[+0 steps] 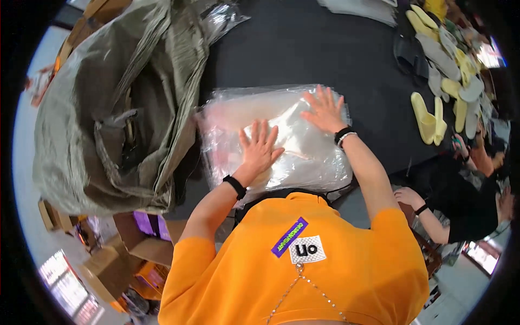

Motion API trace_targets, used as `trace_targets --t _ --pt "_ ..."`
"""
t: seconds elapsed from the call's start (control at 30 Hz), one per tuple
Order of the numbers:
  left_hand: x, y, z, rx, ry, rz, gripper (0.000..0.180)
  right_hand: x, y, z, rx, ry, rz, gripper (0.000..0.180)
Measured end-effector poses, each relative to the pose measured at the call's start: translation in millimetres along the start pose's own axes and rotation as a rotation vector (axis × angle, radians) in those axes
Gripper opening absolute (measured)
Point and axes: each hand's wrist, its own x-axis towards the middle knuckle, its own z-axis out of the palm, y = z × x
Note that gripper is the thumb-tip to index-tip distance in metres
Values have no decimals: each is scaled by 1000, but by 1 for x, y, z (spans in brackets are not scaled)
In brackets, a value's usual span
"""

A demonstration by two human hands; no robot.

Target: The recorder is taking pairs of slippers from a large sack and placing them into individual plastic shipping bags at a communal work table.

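Clear plastic pile (300, 153): laid just right of the grey-green sack (67, 127), partly covered by both palms
Left hand (260, 151): placed on the pile's sack-ward side, fingers splayed
Right hand (326, 112): placed farther from the sack, same pile, fingers splayed wide too

A black table (281, 49) carries clear plastic bags (295, 140) and yellow slippers (426, 123).

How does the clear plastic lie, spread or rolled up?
Spread: the clear plastic lies broad and flattish beneath the left hand and the right hand.
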Motion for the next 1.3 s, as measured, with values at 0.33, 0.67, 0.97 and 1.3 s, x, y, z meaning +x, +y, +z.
trace_targets --t 0.33,0.67,0.97,1.3 --pt "-6 -2 -8 -84 99 -2 64 -118 -53 53 18 123 -565 59" --pt "15 -22 -42 -155 290 -33 64 -127 -46 64 57 59 -599 68" --pt "5 -45 -21 -118 262 -160 57 -128 -66 37 65 -17 -607 62" --pt "39 -181 -144 -606 858 -655 25 -76 -94 29 163 224 -685 49"
